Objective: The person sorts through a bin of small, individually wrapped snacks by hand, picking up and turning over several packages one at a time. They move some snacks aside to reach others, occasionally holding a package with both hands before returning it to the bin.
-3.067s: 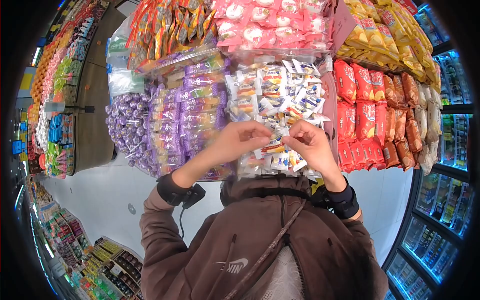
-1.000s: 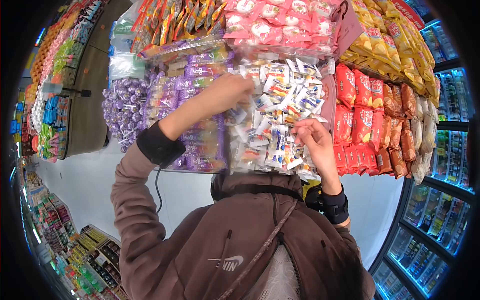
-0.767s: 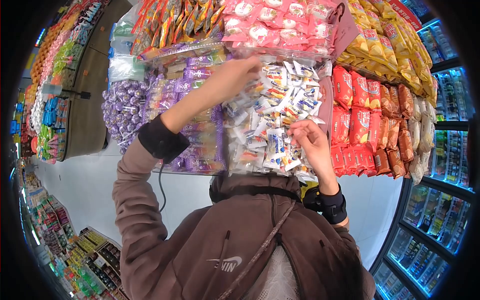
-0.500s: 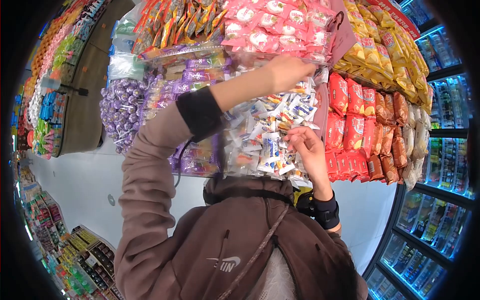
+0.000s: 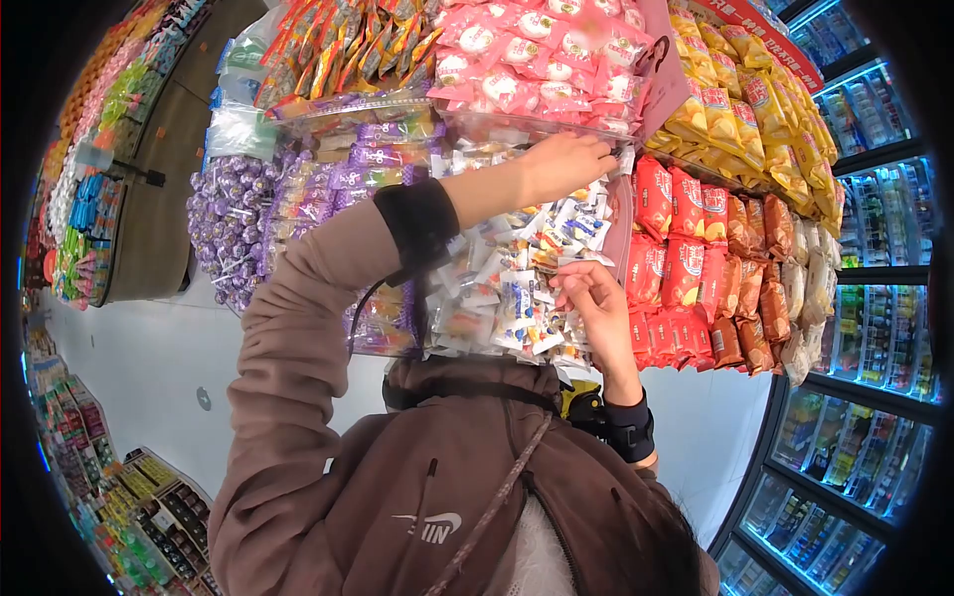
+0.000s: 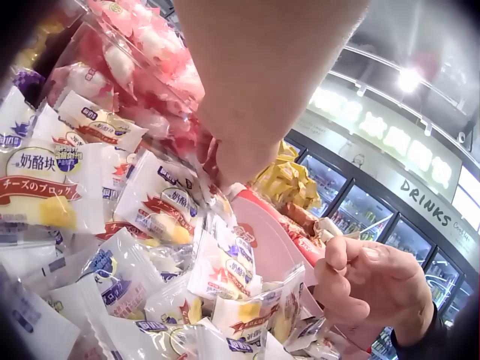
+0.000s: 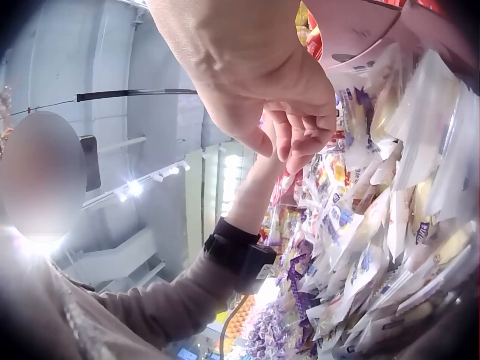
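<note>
Small white printed plastic packets lie heaped straight ahead of you at twelve o'clock. Your left hand is over the heap's one o'clock edge; I cannot tell whether its fingers pinch anything. Your right hand hangs at four o'clock, fingers loosely bent, beside glossy red plastic bags at three.

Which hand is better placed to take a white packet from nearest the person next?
Probably the right hand: it's close to the near white packets and seems empty, while the left hand reaches across to their far side.
</note>
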A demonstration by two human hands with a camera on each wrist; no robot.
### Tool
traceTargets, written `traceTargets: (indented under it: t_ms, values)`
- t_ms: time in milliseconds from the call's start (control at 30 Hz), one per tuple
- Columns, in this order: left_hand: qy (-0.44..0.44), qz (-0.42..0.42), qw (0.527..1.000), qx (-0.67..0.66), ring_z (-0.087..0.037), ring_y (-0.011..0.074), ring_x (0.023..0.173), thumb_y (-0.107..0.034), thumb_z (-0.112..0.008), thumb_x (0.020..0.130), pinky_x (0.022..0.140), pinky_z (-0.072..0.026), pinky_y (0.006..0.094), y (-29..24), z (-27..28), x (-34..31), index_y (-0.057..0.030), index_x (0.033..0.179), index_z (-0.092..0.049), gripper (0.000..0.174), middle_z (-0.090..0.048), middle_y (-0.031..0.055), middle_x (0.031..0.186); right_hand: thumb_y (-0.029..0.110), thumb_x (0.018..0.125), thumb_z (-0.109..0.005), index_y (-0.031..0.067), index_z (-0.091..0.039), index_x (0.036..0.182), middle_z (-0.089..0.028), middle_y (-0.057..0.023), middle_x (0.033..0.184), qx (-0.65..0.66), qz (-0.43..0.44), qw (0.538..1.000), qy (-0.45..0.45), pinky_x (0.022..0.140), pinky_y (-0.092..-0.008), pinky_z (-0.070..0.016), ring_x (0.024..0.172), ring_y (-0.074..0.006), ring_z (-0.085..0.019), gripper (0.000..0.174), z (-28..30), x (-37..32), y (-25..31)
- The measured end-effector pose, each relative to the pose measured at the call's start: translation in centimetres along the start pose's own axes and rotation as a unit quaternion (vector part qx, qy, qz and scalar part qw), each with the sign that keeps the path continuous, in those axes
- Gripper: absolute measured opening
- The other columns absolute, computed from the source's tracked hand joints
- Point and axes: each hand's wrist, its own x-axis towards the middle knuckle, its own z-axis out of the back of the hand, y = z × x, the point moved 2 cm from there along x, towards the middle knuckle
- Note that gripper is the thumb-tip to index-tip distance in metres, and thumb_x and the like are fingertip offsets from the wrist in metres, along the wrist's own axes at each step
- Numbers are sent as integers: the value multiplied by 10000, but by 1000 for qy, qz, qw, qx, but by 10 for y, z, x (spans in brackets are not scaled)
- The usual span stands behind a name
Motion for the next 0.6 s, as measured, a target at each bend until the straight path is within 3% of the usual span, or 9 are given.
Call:
traceTargets:
  t_ms: [100,200,300,600]
  values:
    - [-88,-28,995,-46,-526,249,885,-74,-551,709,768,-434,351,-1,16,-5,-64,929,-518,222,-523,56,889,76,872,-520,15,-535,986,-611,-37,858,-14,8,1000,-10,617,-180,-395,676,-57,-511,130,3,-2,4]
    - [-114,-26,986,-115,-514,251,854,-111,-571,718,750,-420,357,-11,43,-28,-67,886,-526,179,-508,63,870,83,873,-516,26,-531,979,-604,-36,854,-10,-3,999,-49,568,-168,-383,662,-52,-510,121,6,-8,10]
    - [3,-14,993,-114,-503,237,846,-156,-596,718,754,-399,356,-24,34,-55,-64,851,-530,175,-497,61,862,80,875,-497,46,-522,983,-596,-30,845,-2,29,997,-72,507,-154,-364,644,-43,-505,117,10,-9,10]
    - [38,8,999,-12,-461,223,938,-192,-625,694,812,-371,347,-32,-1,-70,-66,852,-508,233,-477,58,942,65,870,-482,44,-515,990,-601,-35,863,-15,57,995,-79,536,-166,-378,647,-46,-503,127,7,-15,11]
